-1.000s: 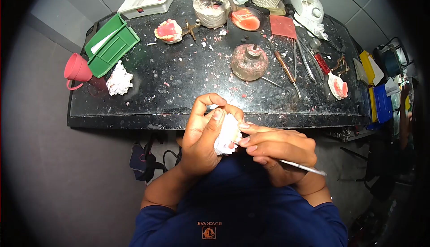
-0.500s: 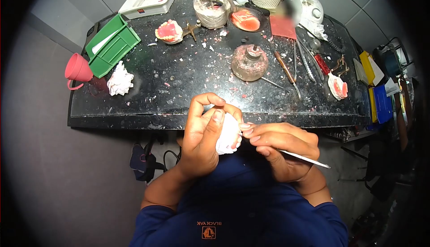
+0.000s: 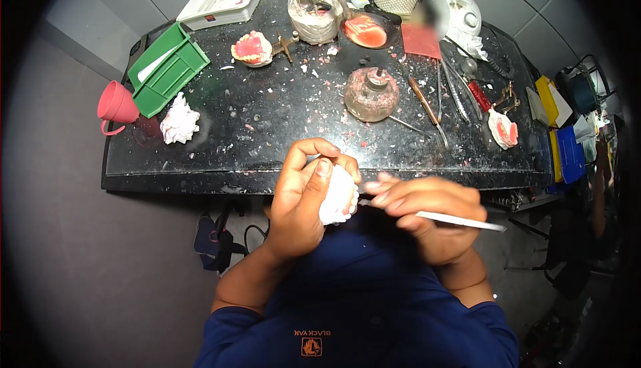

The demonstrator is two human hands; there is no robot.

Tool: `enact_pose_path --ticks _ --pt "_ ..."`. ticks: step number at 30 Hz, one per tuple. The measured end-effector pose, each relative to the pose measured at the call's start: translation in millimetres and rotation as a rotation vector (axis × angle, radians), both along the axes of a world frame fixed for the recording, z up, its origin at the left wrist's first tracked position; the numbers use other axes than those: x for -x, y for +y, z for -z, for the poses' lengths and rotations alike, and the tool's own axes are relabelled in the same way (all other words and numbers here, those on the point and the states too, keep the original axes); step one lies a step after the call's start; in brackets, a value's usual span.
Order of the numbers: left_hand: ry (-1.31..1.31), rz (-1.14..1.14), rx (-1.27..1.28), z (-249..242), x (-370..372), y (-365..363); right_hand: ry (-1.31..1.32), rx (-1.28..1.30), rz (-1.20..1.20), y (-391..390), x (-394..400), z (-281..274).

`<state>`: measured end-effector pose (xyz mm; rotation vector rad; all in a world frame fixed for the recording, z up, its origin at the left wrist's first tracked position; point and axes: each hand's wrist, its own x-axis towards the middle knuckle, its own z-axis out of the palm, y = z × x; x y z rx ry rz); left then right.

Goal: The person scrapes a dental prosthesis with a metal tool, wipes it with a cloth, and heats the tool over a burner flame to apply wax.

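Observation:
In front of the bench edge, my left hand (image 3: 297,204) is wrapped round a white plaster dental model (image 3: 338,198), its thumb along the near face. A row of pale teeth with some pink at their base lines the model's right side. My right hand (image 3: 441,211), slightly blurred, grips a slim metal carving tool (image 3: 464,221) between thumb and fingers. The handle sticks out to the right, and the tip lies close beside the teeth.
On the black bench (image 3: 267,134) stand a glass burner (image 3: 372,94), a dental model with pink wax (image 3: 252,49), another on an articulator (image 3: 502,129), and a brown-handled knife (image 3: 424,101). A green tray (image 3: 170,67), pink cup (image 3: 118,103) and crumpled tissue (image 3: 179,121) are at left.
My right hand has drawn a little to the right with the carving tool, whose handle now sits higher and flatter. My left hand and the model have shifted slightly left.

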<state>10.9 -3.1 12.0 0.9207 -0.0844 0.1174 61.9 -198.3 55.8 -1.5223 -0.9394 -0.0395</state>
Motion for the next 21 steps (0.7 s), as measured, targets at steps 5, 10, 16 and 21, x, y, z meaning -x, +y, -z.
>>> enact_pose_path --ticks 5,10,16,21 --pt "0.068 0.123 0.189 0 -4 8 0.088 -0.325 0.168 -18 -32 17" --pt "0.142 0.251 0.357 3 -8 18 0.105 -0.284 0.400 -43 -64 17" --pt "0.151 0.360 0.704 15 -16 32 0.378 0.501 0.635 -47 -81 -16" --pt "0.105 0.370 0.666 17 -29 55 0.007 1.034 0.674 -41 -100 -18"
